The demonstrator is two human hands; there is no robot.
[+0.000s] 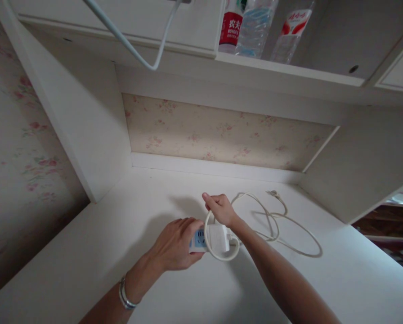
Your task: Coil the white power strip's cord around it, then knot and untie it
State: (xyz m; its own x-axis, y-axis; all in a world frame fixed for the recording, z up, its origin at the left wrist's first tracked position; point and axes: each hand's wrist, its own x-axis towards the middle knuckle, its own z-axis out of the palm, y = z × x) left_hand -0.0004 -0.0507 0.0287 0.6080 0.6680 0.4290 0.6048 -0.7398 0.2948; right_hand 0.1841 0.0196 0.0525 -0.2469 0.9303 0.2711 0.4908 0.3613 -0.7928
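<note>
My left hand (179,243) is wrapped round the left end of a power strip (199,239) with a blue socket face, just above the white desktop. At the strip's right end sits a white block (218,238), which looks like a plugged-in adapter. My right hand (220,209) is closed round the white power cord (221,258), which loops over the strip. Slack cord lies in loose coils to the right, ending in a plug (273,194). My fingers hide the strip's left end.
A white desktop (147,189) spreads beneath my hands, with side panels left and right. Overhead, a shelf (289,72) holds several plastic bottles (255,29). A pale cable (134,51) hangs down in front of the upper cabinet. Floral wallpaper (194,130) covers the back wall.
</note>
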